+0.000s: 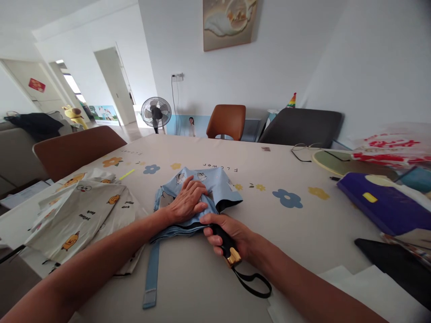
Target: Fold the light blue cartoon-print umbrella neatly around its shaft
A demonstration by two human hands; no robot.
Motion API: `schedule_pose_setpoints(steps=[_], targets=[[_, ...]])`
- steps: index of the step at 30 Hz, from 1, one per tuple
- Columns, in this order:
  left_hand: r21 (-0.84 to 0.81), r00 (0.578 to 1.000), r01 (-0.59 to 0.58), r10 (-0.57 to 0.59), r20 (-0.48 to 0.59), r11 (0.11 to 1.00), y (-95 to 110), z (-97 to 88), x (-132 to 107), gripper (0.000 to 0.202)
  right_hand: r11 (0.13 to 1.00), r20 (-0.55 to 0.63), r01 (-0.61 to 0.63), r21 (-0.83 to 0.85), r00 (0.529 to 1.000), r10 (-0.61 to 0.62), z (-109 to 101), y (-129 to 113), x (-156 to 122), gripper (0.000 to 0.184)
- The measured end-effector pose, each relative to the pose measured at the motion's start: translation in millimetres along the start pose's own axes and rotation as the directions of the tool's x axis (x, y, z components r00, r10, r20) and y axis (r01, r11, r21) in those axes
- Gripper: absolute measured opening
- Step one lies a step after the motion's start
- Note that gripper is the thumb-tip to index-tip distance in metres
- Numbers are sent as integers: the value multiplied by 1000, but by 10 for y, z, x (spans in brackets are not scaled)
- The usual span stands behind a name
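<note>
A light blue folding umbrella (220, 184) lies on the table, its canopy collapsed in layered folds and its dark inner side showing at the right edge. My left hand (188, 200) rests flat on the canopy with its fingers stretched out. Wrapped round the black handle (225, 241) is my right hand (232, 233). The handle ends in a gold-coloured cap with a black wrist loop (254, 287). From the canopy a blue closing strap (151, 278) hangs toward me across the table. Beside my left forearm lies a second, cream umbrella (90, 215) with duck prints, loosely bunched.
The flower-printed tablecloth (256, 242) lies under everything. To the right are a purple package (380, 202), a black flat case (390, 260), white papers (367, 291), glasses (306, 148) and a plastic bag (393, 143). Chairs (226, 121) and a fan (156, 112) stand beyond.
</note>
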State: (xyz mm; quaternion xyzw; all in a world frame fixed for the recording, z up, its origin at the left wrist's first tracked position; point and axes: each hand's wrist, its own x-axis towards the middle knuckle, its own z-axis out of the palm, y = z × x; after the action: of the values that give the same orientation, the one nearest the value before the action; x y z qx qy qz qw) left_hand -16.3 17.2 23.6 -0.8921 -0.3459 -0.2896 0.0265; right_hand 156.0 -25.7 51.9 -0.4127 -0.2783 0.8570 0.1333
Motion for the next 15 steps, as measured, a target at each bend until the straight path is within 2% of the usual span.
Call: schedule_pose_setpoints(steps=[3, 5, 7, 9, 11, 13, 15], targets=[[77, 999, 18, -20, 31, 997, -3, -3, 9, 41, 985, -137, 49, -168, 988, -73, 9, -36, 0, 20], [146, 993, 99, -108, 50, 984, -19, -6, 14, 52, 944, -242, 115, -310, 950, -195, -16, -66, 8, 20], [195, 966, 216, -238, 96, 957, -52, 0, 9, 59, 916, -328, 167, -365, 897, -294, -73, -103, 14, 19], [201, 914, 298, -340, 221, 933, -97, 16, -5, 58, 931, -409, 197, -307, 856, -316, -149, -145, 11, 20], [183, 851, 323, -369, 373, 929, -140, 33, -19, 56, 957, -459, 199, -211, 844, -276, -220, -181, 3, 20], [169, 810, 319, -360, 462, 933, -167, 29, -24, 56, 975, -452, 184, -123, 865, -220, -266, -198, -2, 20], [174, 802, 303, -350, 484, 937, -177, -23, -12, 55, 982, -400, 183, -45, 898, -186, -276, -190, 3, 20]])
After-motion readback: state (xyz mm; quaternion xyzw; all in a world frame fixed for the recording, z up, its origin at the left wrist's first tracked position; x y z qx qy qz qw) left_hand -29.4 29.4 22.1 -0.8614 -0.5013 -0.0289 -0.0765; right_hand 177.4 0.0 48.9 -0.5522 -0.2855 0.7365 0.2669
